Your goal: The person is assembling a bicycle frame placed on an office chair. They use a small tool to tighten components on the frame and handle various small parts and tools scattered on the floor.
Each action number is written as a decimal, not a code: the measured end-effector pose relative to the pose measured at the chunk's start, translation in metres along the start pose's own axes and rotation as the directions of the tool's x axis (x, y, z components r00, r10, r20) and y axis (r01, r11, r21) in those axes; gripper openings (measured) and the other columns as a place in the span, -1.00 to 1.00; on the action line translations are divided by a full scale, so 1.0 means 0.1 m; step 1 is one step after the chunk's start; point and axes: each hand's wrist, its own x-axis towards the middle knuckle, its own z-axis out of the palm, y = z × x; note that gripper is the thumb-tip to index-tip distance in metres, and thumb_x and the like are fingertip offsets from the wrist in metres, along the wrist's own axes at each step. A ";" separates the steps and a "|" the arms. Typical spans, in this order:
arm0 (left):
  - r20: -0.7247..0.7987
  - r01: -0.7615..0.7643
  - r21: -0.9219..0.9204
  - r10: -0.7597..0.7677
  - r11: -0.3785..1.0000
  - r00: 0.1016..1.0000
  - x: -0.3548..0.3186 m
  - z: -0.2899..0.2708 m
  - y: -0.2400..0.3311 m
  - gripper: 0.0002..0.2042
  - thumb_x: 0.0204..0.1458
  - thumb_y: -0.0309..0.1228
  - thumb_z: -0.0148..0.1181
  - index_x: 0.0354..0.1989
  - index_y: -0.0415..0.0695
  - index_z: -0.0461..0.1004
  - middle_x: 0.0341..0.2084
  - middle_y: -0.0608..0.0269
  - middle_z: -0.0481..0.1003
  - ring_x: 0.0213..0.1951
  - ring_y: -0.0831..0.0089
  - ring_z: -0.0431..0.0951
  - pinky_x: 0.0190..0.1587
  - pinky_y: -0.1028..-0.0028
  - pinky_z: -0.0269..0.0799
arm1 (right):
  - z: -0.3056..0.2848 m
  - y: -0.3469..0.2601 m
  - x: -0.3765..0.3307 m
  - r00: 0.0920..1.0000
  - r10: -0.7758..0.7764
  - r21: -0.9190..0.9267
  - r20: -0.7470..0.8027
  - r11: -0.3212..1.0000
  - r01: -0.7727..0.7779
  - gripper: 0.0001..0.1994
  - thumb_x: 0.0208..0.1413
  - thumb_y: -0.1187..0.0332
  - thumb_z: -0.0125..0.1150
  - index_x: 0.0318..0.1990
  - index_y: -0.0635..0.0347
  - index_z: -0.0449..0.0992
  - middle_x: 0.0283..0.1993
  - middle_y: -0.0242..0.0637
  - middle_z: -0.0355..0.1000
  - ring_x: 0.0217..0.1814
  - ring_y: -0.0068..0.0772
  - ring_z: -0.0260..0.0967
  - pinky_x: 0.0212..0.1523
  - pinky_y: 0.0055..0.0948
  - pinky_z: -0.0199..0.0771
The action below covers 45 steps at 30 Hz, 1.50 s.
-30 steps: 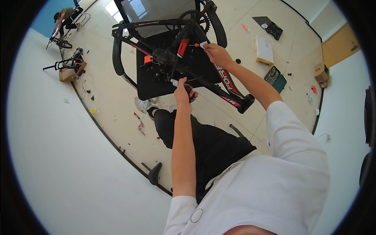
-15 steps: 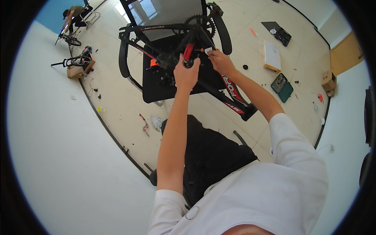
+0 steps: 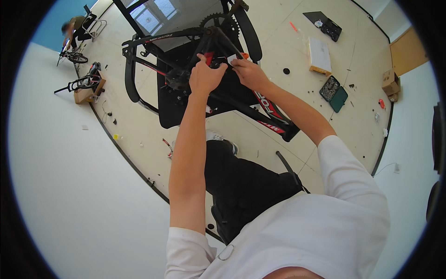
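Observation:
A black and red bicycle frame [image 3: 267,107] lies across the seat of a black office chair [image 3: 168,111], its chainring [image 3: 222,23] at the far side. My left hand [image 3: 205,78] is beside the frame's red tube, fingers curled around a small dark part that they mostly hide. Close by on the right, my right hand [image 3: 252,74] pinches a small white piece [image 3: 232,59], like paper or cloth, at the frame. An orange object [image 3: 245,55] shows just beyond those fingers. Small dark parts [image 3: 179,95] lie on the seat left of my left hand.
On the floor to the right are a green case of small parts [image 3: 330,88], a white box [image 3: 319,55], a black tool case [image 3: 331,29] and a cardboard box [image 3: 390,82]. At far left, another person [image 3: 76,25] bends over a bicycle [image 3: 74,56] near a parts box [image 3: 88,93].
The chair and frame sit further left and higher in view. Both hands stay at the frame, with the white piece still in the right. A shoe now shows below the chair.

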 end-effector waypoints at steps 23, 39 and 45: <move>0.063 0.042 0.019 -0.043 0.999 0.997 -0.10 -0.16 0.06 -0.07 -0.17 0.03 0.14 0.35 -0.31 0.02 -0.48 0.10 0.59 -0.52 0.27 0.62 -0.21 0.36 0.53 | -0.71 -0.44 -0.88 0.969 -0.114 -0.048 0.218 0.991 0.127 -0.92 -0.05 0.54 0.14 -0.39 0.35 0.52 -0.18 -0.32 0.42 -0.14 -0.34 0.40 -0.29 -0.39 0.52; 0.043 0.033 -0.010 -0.033 0.999 0.999 -0.13 -0.14 -0.01 -0.05 -0.18 0.04 0.15 0.38 -0.22 -0.02 -0.25 -0.01 0.58 -0.36 0.18 0.62 -0.12 0.34 0.50 | -1.23 -0.96 -1.88 0.931 0.052 -0.086 0.360 0.996 -0.023 -0.93 -0.05 0.53 0.23 -0.40 0.37 0.55 -0.14 -0.30 0.45 -0.20 -0.35 0.43 -0.26 -0.46 0.54; -0.068 -0.095 -0.190 0.084 0.977 0.994 -0.42 0.31 -0.31 -0.18 -0.22 0.01 0.23 0.27 -0.13 0.25 -0.08 -0.20 0.49 0.02 -0.05 0.48 0.09 0.22 0.37 | -1.34 -1.19 -1.69 0.935 0.143 -0.039 0.324 0.990 -0.138 -0.79 -0.07 0.55 0.22 -0.21 0.38 0.52 -0.07 -0.23 0.46 -0.06 -0.25 0.45 -0.09 -0.38 0.52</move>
